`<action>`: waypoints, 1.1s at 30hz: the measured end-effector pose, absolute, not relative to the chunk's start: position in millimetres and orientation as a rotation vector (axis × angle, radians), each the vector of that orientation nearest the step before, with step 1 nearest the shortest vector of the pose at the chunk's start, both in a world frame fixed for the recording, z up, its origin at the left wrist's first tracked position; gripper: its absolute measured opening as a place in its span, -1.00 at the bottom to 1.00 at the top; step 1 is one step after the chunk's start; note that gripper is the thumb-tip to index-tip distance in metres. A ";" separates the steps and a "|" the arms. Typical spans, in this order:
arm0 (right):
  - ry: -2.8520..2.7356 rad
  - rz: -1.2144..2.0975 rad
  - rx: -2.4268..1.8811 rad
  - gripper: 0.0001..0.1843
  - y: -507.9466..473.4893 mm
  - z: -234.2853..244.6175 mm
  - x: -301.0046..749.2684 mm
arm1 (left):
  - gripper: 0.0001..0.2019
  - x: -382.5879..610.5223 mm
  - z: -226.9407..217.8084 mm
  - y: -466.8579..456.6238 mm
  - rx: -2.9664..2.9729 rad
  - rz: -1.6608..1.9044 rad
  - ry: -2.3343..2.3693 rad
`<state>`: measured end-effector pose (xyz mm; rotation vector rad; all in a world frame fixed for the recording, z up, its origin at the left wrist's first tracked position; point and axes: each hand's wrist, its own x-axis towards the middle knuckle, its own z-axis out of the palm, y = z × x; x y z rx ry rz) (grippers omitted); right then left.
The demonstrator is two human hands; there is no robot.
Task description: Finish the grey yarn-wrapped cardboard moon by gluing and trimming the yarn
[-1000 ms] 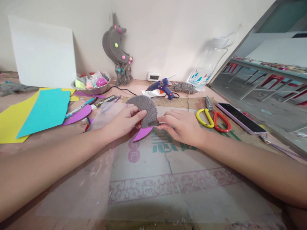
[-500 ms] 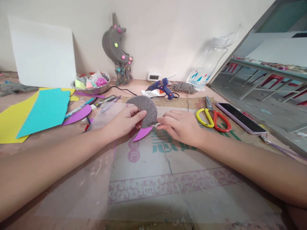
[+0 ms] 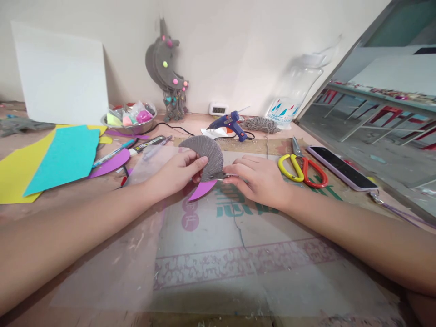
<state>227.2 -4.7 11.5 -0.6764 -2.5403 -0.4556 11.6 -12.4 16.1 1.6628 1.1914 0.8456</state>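
Observation:
My left hand (image 3: 175, 171) pinches a purple foam crescent (image 3: 201, 190) whose upper part is wrapped in grey yarn (image 3: 206, 152). Thumb and fingers close on the wrapped part's left side. My right hand (image 3: 257, 178) rests on the table to the right of it, fingertips pinched at the grey yarn strand by the crescent's right edge. Both forearms lie on a clear plastic sheet (image 3: 218, 272) over printed cardboard.
Yellow and red scissors (image 3: 301, 165) and a phone (image 3: 342, 167) lie to the right. A blue glue gun (image 3: 229, 123), yarn bundle (image 3: 260, 123) and plastic jar (image 3: 294, 93) stand behind. Foam sheets (image 3: 64, 156), pens, a bowl (image 3: 131, 119) and a finished grey moon (image 3: 165, 68) are at left.

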 end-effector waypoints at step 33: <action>-2.532 -0.491 -0.682 -0.71 -4.6 11.1 225.5 | -0.67 11.4 15.2 -11.7 1.665 0.842 1.182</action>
